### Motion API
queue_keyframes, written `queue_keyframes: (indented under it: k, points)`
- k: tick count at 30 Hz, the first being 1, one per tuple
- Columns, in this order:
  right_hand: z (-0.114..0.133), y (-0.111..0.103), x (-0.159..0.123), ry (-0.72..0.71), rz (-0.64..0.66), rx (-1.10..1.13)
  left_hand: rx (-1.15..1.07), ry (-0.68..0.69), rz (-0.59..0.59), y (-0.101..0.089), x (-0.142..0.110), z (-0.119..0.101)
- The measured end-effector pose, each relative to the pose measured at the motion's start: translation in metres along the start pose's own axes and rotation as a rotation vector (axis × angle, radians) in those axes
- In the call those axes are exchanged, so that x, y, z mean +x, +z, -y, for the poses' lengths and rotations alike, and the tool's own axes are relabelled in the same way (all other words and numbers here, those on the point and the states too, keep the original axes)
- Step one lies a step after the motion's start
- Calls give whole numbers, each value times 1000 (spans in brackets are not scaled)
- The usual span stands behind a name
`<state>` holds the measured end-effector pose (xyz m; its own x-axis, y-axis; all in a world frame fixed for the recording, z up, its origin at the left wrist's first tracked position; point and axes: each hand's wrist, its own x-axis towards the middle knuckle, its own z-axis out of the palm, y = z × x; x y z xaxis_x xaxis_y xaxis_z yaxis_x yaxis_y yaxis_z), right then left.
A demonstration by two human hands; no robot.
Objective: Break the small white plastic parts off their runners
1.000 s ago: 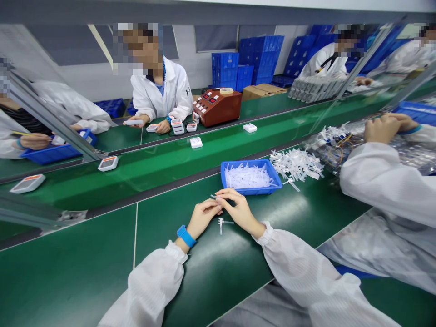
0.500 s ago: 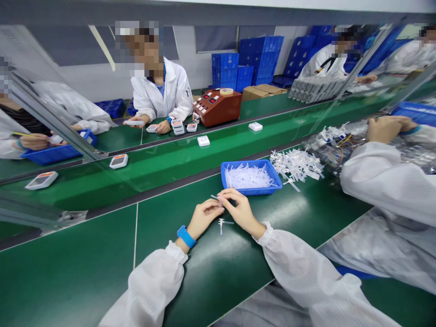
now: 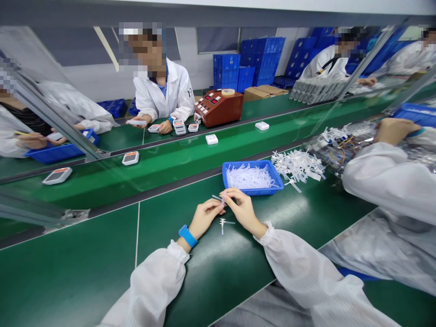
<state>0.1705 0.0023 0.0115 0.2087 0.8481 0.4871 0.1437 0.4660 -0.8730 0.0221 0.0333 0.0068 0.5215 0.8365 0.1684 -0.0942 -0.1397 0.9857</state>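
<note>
head view shows left hand and right hand pinching one thin white plastic strip between fingertips, blue tray just beyond the grip; light, bendy, likely best held near its ends.

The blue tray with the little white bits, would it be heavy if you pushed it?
Probably not. The blue tray is shallow, thin plastic and holds only thin white strips, so it looks light. On the smooth green table it would likely slide, not tip.

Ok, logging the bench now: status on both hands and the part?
Left hand and right hand pinch one small white plastic piece. Second piece lies below on the mat. Blue tray just beyond, nothing blocking.
</note>
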Motion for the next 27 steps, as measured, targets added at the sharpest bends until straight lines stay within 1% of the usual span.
queue_keyframes:
  k: [12,20,23,27]
  points:
    - [0,0,0,-1,9,-16,44,5,-10,0,0,-2]
    - [4,1,-2,-23,25,2,-74,23,-2,0,-1,4]
    - [3,2,-2,-22,31,8,-64,25,1,1,-1,3]
    - [1,2,-3,-17,49,23,-26,16,-24,1,-2,0]
